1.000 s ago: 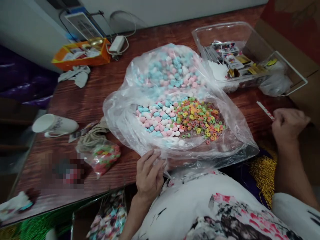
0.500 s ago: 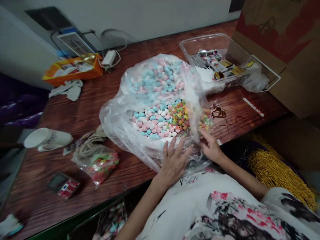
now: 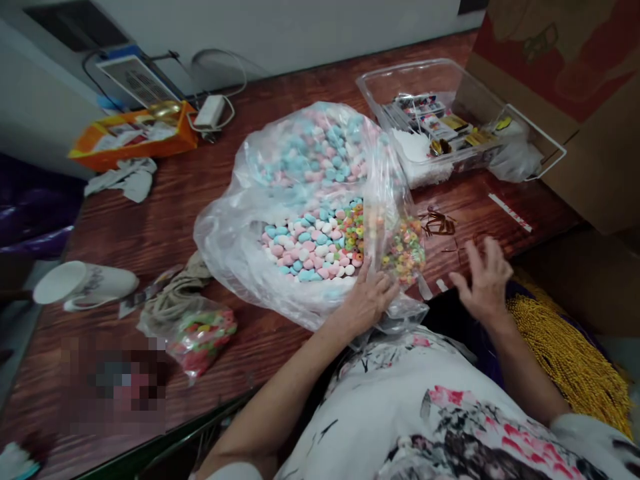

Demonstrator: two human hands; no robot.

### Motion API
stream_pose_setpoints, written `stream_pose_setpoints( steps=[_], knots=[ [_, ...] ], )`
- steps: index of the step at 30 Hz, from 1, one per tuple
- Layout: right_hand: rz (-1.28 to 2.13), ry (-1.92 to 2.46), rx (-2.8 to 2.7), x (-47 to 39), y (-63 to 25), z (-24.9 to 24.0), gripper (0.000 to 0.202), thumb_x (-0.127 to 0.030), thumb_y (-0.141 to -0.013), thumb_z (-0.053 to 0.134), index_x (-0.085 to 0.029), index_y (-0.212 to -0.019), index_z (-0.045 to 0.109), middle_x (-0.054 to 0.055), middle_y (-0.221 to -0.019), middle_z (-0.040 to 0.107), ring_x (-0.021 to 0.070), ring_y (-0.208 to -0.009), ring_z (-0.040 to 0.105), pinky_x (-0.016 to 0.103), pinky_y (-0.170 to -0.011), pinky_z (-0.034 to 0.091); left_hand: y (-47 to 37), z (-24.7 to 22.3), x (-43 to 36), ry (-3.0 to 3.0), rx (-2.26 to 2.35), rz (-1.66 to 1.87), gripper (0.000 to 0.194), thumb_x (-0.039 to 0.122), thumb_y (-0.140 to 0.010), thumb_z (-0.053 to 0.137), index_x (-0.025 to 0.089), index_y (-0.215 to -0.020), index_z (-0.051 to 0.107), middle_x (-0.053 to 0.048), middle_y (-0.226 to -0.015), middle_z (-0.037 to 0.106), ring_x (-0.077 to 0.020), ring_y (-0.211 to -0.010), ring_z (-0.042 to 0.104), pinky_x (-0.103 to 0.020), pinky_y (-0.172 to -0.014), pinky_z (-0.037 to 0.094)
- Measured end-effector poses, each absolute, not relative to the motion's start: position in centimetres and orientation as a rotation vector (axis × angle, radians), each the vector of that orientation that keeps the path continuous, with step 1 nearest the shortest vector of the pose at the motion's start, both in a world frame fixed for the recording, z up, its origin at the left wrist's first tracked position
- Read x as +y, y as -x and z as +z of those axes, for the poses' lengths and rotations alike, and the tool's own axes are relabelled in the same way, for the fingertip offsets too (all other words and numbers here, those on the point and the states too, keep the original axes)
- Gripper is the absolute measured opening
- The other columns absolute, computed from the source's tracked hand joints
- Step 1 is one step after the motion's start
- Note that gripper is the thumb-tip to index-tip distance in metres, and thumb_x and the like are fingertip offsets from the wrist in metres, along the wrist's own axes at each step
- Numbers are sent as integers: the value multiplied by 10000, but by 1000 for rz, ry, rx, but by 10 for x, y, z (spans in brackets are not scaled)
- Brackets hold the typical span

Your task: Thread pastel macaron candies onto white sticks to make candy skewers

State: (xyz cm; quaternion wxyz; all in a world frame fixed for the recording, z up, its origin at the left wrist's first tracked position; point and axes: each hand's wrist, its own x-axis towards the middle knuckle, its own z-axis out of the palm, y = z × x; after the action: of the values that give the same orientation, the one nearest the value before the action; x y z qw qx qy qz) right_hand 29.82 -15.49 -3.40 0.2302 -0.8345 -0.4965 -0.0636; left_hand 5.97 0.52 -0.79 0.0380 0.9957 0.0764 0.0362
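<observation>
A large clear plastic bag [image 3: 225, 233] lies open on the table, holding pink, blue and white pebble-like pieces [image 3: 310, 247]. Inside its right part sit small colourful rings [image 3: 354, 230], and more colourful rings [image 3: 404, 250] show through clear plastic just beyond. My left hand [image 3: 369, 303] is on the bag's near right edge, its fingers bent and gripping the plastic. Free of the bag, my right hand [image 3: 484, 283] hovers by the table's front edge, fingers apart and holding nothing. Closest to it are thin brown twist ties [image 3: 440, 223].
A clear plastic tub [image 3: 420, 160] with small packets stands at the back right beside a cardboard box [image 3: 565, 133]. To the left are an orange tray [image 3: 83, 157], a white mug [image 3: 95, 285] lying on its side and a small bag of gummy-like pieces [image 3: 205, 337].
My right hand has let go of the bag and moved right, over the table edge. My left hand has shifted right along the bag's edge, its fingers less spread.
</observation>
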Motion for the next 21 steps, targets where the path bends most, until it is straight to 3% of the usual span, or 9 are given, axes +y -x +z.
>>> stream_pose_setpoints(
  steps=[3, 7, 10, 13, 17, 21],
  knots=[
    [-108, 2660, -1374, -153, -347, -44, 892, -664, -902, 453, -171, -1591, 174, 276, -1634, -7, 507, -1486, 94, 688, -1075, 243, -62, -10, 8, -3039, 271, 145, 289, 68, -895, 423, 166, -1047, 648, -68, -921, 671, -215, -974, 611, -641, -1204, 184],
    [196, 2702, -1555, -113, -374, -49, 916, -770, -876, 366, -248, -1595, 144, 260, -1640, -17, 500, -1497, 55, 672, -1117, 168, -59, -5, 14, -3047, 363, 193, 256, 48, -778, 469, 167, -940, 626, -65, -868, 631, -226, -908, 590, -635, -1184, 259],
    [274, 2624, -1640, -69, -374, -46, 913, -766, -881, 360, -251, -1598, 129, 245, -1646, -21, 489, -1505, 16, 653, -1139, 147, -55, -2, 15, -3077, 471, 226, 241, 33, -693, 488, 185, -849, 592, -59, -825, 606, -237, -884, 577, -639, -1189, 248],
    [222, 2412, -1913, -31, -366, -42, 779, -668, -944, 345, -255, -1589, 198, 196, -1660, 35, 427, -1523, 53, 611, -1163, 155, -54, 0, 12, -3097, 503, 286, 217, 39, -686, 491, 190, -820, 571, -45, -797, 590, -229, -865, 565, -634, -1201, 220],
    [174, 2117, -2235, -8, -361, -42, 630, -504, -1006, 307, -216, -1565, 283, 141, -1634, 246, 324, -1515, 199, 532, -1185, 191, -50, 4, 11, -3105, 497, 369, 187, 66, -686, 509, 185, -818, 568, -35, -780, 583, -218, -836, 545, -614, -1203, 230],
    [210, 2010, -2254, -17, -364, -41, 629, -491, -988, 382, -174, -1531, 362, 151, -1616, 287, 331, -1503, 243, 552, -1187, 204, -48, 6, 11, -3056, 594, 400, 230, 57, -635, 525, 183, -822, 568, -41, -785, 594, -222, -846, 549, -617, -1197, 236]
  ],
)
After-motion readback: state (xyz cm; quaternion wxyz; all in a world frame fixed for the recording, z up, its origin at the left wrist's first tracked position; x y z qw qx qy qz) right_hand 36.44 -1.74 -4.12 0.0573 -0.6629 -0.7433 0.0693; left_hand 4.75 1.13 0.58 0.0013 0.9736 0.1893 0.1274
